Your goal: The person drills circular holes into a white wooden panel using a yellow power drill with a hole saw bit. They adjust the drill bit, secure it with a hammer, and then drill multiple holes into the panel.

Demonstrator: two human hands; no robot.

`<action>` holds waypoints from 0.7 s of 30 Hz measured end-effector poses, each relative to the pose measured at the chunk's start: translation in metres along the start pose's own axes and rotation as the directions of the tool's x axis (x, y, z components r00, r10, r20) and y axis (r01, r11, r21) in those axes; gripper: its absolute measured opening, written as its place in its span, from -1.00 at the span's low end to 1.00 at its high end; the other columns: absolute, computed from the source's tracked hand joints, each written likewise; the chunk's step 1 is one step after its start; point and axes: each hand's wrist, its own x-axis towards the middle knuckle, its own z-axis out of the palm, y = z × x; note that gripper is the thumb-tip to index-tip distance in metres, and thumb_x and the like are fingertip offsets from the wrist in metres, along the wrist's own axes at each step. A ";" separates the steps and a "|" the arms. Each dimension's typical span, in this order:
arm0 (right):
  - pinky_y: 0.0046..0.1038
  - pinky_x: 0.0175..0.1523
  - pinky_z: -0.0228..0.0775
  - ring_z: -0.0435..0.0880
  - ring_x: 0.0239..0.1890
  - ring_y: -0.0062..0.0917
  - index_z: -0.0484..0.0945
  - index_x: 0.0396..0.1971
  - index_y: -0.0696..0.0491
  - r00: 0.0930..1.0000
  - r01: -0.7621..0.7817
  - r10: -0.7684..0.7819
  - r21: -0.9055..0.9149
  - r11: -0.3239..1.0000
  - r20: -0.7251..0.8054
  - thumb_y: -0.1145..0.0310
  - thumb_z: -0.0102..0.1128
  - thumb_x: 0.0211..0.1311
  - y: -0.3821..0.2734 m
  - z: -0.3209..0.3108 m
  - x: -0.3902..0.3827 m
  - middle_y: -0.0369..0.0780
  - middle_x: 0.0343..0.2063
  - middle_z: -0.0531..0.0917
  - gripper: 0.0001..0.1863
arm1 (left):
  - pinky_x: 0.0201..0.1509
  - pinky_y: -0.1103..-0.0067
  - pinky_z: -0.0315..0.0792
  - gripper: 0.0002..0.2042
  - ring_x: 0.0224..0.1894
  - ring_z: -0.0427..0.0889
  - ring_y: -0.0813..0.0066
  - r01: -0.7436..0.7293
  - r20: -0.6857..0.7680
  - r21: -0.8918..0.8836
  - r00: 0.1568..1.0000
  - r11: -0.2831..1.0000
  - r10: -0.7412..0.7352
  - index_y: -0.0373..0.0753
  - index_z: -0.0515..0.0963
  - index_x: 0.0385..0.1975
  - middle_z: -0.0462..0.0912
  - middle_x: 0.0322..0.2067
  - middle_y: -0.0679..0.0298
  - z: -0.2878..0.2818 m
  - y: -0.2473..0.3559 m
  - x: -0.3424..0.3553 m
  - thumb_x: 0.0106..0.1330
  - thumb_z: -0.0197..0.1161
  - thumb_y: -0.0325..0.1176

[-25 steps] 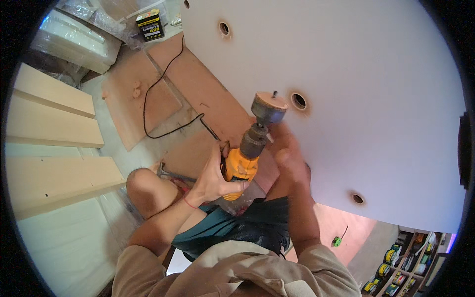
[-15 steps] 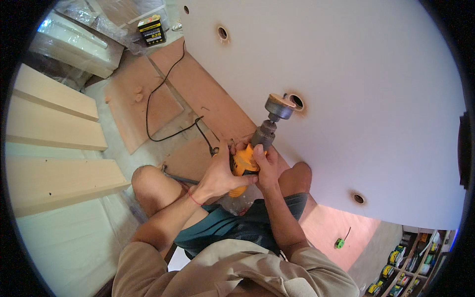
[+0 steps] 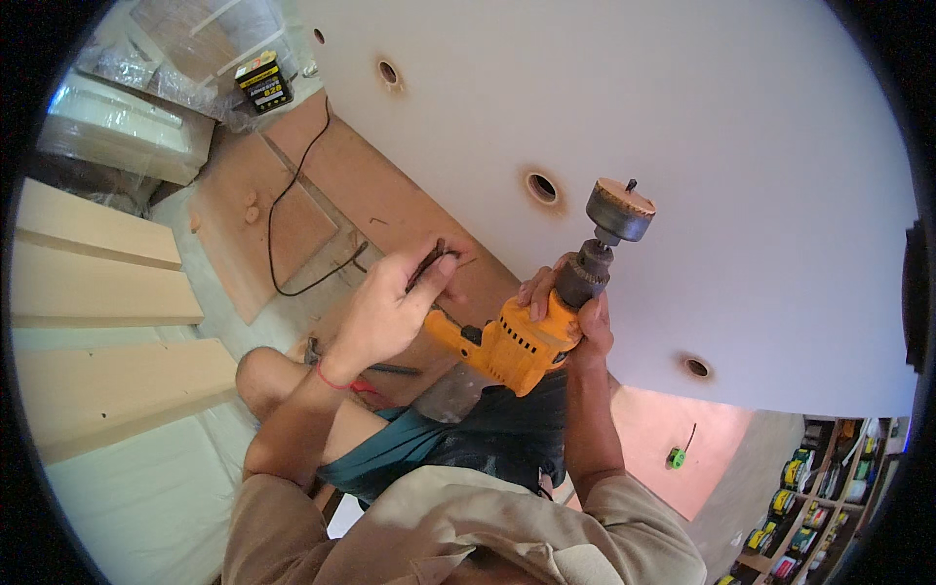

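Orange drill [image 3: 531, 353], right hand [image 3: 595, 333] partly behind it.

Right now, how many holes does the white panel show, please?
4: top hole, second hole down, third hole left of the hole saw, lowest hole right of the drill. Others may be hidden.

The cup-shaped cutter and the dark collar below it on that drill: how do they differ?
The cutter is wider than the collar. The cutter's end shows a brown disc and a dark pin; the collar shows neither. The cutter forms the orange drill's tip; the collar sits nearer its body. Both are round and dark grey.
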 end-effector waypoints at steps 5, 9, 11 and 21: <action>-0.30 0.00 0.45 0.63 -0.17 -0.38 0.33 0.19 0.20 0.999 0.043 -0.044 -0.055 0.998 -0.004 -0.17 0.33 0.26 -0.001 -0.005 -0.014 -0.12 -0.21 0.62 -0.19 | -0.18 0.60 0.50 -0.68 -0.26 0.66 0.54 0.203 0.134 -0.511 0.979 0.835 -0.156 -0.32 0.52 0.09 0.70 -0.28 0.26 0.030 0.036 0.005 0.60 0.09 -0.19; -0.33 0.02 0.44 0.63 -0.13 -0.40 0.30 0.24 0.22 0.999 0.018 -0.023 -0.135 0.991 -0.030 -0.18 0.35 0.23 -0.001 -0.013 -0.026 -0.13 -0.12 0.61 -0.14 | -0.25 0.63 0.47 -0.69 -0.31 0.62 0.58 0.305 0.187 -0.582 0.952 0.753 -0.241 -0.27 0.53 0.03 0.66 -0.34 0.30 0.048 0.033 0.007 0.61 0.08 -0.14; -0.33 0.06 0.44 0.63 -0.09 -0.41 0.30 0.25 0.23 0.998 -0.004 -0.006 -0.171 0.985 -0.055 -0.19 0.37 0.20 0.000 -0.016 -0.031 -0.13 -0.09 0.60 -0.11 | -0.27 0.64 0.47 -0.68 -0.35 0.60 0.62 0.307 0.242 -0.660 0.951 0.686 -0.192 -0.27 0.51 0.02 0.64 -0.37 0.34 0.055 0.028 0.008 0.61 0.09 -0.12; -0.28 0.23 0.39 0.56 0.13 -0.38 0.30 0.29 0.25 0.998 0.023 -0.040 -0.302 0.953 -0.052 -0.19 0.43 0.14 0.012 -0.023 -0.039 -0.10 0.11 0.56 -0.04 | -0.32 0.63 0.46 -0.74 -0.42 0.58 0.62 0.402 0.310 -0.670 0.915 0.624 -0.257 -0.30 0.50 -0.04 0.62 -0.41 0.32 0.061 0.035 0.001 0.64 0.02 -0.21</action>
